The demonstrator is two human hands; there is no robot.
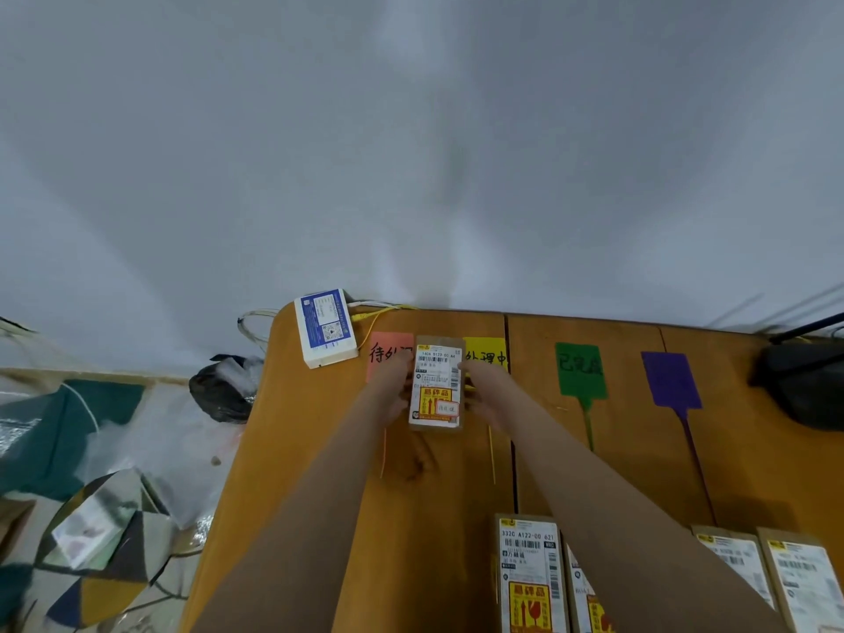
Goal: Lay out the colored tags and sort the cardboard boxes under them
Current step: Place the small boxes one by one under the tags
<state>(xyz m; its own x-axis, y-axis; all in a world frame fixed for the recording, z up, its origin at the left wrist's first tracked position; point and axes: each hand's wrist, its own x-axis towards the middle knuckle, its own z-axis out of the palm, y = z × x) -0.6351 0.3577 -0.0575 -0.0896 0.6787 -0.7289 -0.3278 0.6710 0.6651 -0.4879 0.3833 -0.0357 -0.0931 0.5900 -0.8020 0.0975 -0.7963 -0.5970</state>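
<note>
On the orange wooden surface [292,450] I see pink [381,354], yellow [491,354], green [580,370] and purple [670,379] tags in a row. My left grip [392,395] and right grip [482,395] both clasp a labelled cardboard box [436,386] between the pink and yellow tags.

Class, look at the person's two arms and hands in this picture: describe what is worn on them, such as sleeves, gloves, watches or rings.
Both forearms are bare up to the frame's lower edge, with no sleeve showing. The left hand and right hand wear no gloves. No watch, bracelet or wristband shows at either wrist. The fingers are too small and blurred to rule out a ring.
</note>
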